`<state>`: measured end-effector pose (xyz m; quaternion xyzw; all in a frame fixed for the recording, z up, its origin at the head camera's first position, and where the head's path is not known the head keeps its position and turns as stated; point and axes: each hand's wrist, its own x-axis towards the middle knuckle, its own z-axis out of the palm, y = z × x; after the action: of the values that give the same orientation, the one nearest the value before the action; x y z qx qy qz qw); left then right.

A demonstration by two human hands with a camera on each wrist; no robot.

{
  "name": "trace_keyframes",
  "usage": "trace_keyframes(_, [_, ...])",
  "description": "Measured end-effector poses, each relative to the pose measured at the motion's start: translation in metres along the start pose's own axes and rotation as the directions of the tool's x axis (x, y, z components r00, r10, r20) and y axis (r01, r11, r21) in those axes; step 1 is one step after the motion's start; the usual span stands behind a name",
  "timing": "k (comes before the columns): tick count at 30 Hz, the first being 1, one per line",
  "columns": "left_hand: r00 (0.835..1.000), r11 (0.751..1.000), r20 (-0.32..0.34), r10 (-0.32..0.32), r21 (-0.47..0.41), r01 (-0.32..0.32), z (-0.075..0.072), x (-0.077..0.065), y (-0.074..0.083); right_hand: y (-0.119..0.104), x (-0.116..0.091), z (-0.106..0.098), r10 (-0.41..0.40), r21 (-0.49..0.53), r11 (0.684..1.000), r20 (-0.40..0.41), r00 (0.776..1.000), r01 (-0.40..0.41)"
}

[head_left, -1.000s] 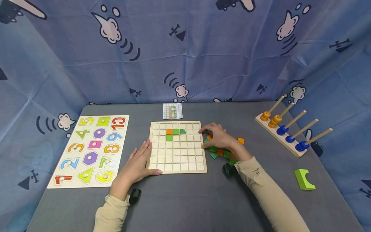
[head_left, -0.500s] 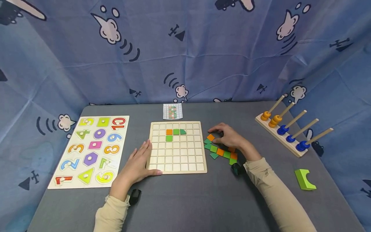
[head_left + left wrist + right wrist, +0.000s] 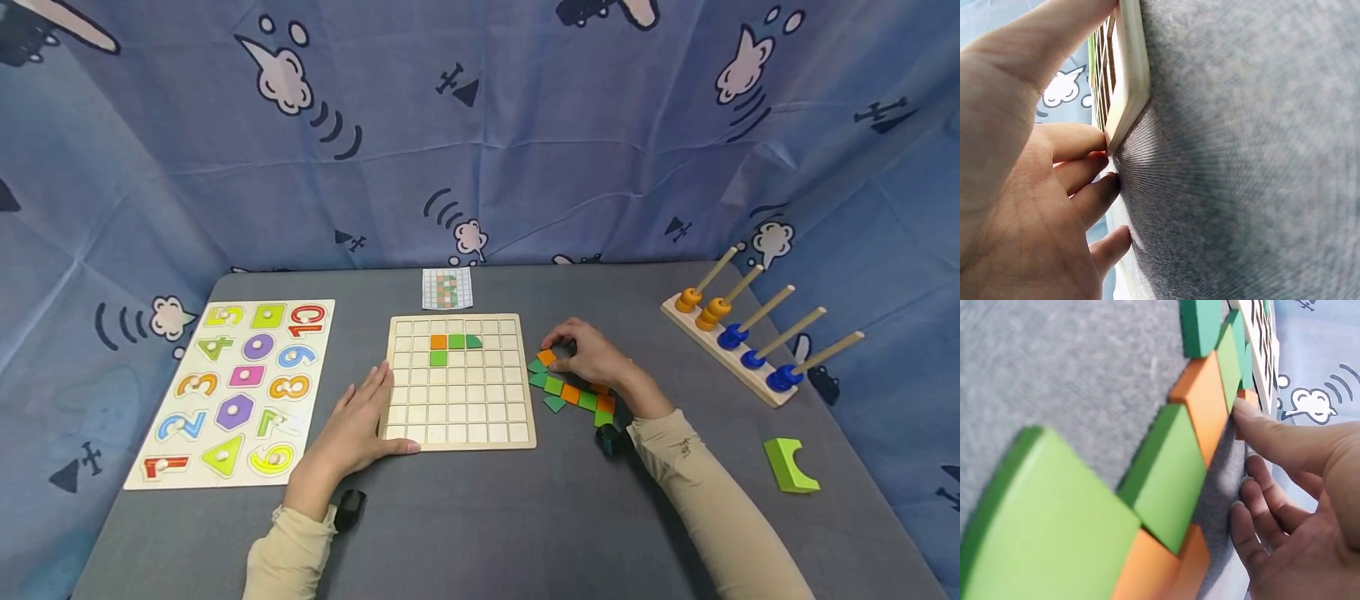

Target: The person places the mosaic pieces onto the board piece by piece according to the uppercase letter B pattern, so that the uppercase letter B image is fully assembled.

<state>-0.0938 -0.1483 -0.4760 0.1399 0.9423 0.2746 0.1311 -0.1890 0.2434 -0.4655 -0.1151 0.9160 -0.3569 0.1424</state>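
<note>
A square wooden grid board lies in the middle of the table. Near its top sit an orange square, two green squares and a dark green rounded tile. My left hand rests against the board's left edge, fingers extended, with the thumb at the front edge; the left wrist view shows the fingertips right at the board's corner. To the board's right, my right hand pinches an orange square tile between thumb and index finger. Beside it lie several loose green and orange tiles.
Behind the board lies a small pattern card. A number and shape puzzle board is at left. On the right stand a peg rack with orange and blue rings and a light green arch block. A patterned blue curtain hangs behind.
My right hand has moved right, from the board's right edge to the loose tiles, and its fingers have closed on an orange tile. My left hand stays in place.
</note>
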Motion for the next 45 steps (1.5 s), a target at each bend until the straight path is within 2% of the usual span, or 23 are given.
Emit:
trace_keyframes(4, [1.0,1.0,0.0,-0.001,-0.001,0.001,0.0,0.0,0.0,0.001,0.002,-0.002,-0.005,0.012,1.0,-0.033,0.999,0.005])
trace_keyframes(8, [1.0,1.0,0.0,-0.001,-0.008,0.001,0.001,0.0,-0.001,0.001,0.004,-0.001,-0.016,0.034,0.999,-0.108,0.994,0.019])
trace_keyframes(13, [1.0,1.0,0.0,-0.001,-0.006,0.001,0.001,0.0,-0.001,-0.011,0.005,0.005,-0.017,0.03,0.999,-0.182,0.983,0.023])
trace_keyframes(18, [1.0,1.0,-0.002,0.001,-0.002,-0.001,0.001,0.0,-0.001,-0.03,0.007,0.016,-0.04,0.065,0.997,-0.185,0.982,0.053])
trace_keyframes(26, [1.0,1.0,0.0,-0.003,0.005,0.003,0.0,0.0,-0.001,-0.05,0.02,0.041,-0.127,0.092,0.986,-0.152,0.98,0.142])
trace_keyframes(35, [1.0,1.0,-0.002,0.003,0.008,-0.003,0.0,0.001,-0.002,-0.069,0.034,0.058,-0.071,0.104,0.991,-0.136,0.988,0.085])
trace_keyframes(45, [1.0,1.0,-0.001,0.001,0.004,-0.001,0.001,0.001,-0.003,-0.075,0.041,0.067,-0.051,0.073,0.996,-0.12,0.991,0.06])
